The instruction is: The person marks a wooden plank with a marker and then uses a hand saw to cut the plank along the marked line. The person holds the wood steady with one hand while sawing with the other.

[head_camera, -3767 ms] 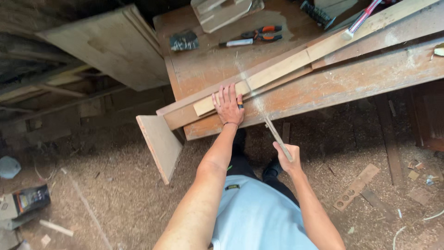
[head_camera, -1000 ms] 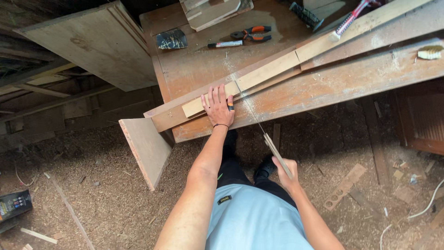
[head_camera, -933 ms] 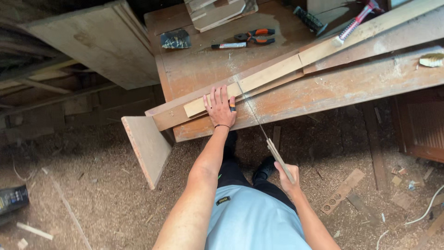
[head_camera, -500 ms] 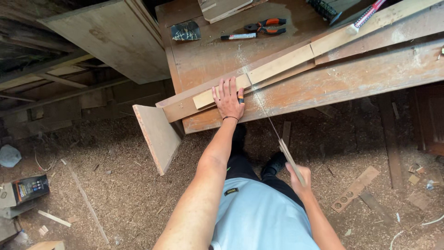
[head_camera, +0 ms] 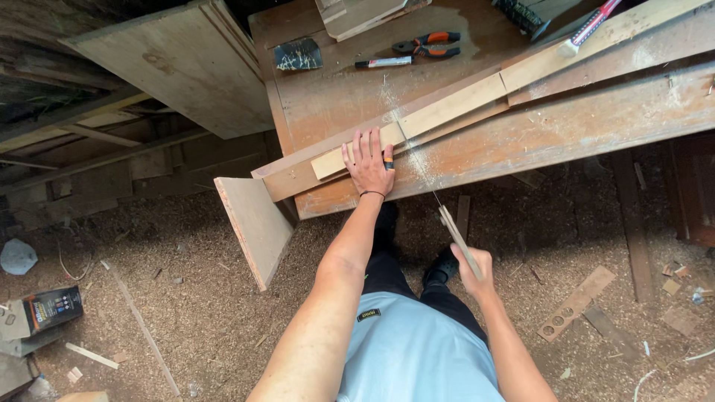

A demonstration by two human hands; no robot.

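Sawdust covers the floor under a worn workbench (head_camera: 521, 141). I see my left hand (head_camera: 370, 162) spread flat on a pale wood strip (head_camera: 417, 126); at 4 o'clock, my right hand (head_camera: 474, 269) grips a handsaw (head_camera: 447, 219).

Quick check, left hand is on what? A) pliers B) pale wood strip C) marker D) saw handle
B: the left hand lies flat on the pale strip beside the cut, while the right hand grips the saw; pliers and marker lie untouched further back on the bench.
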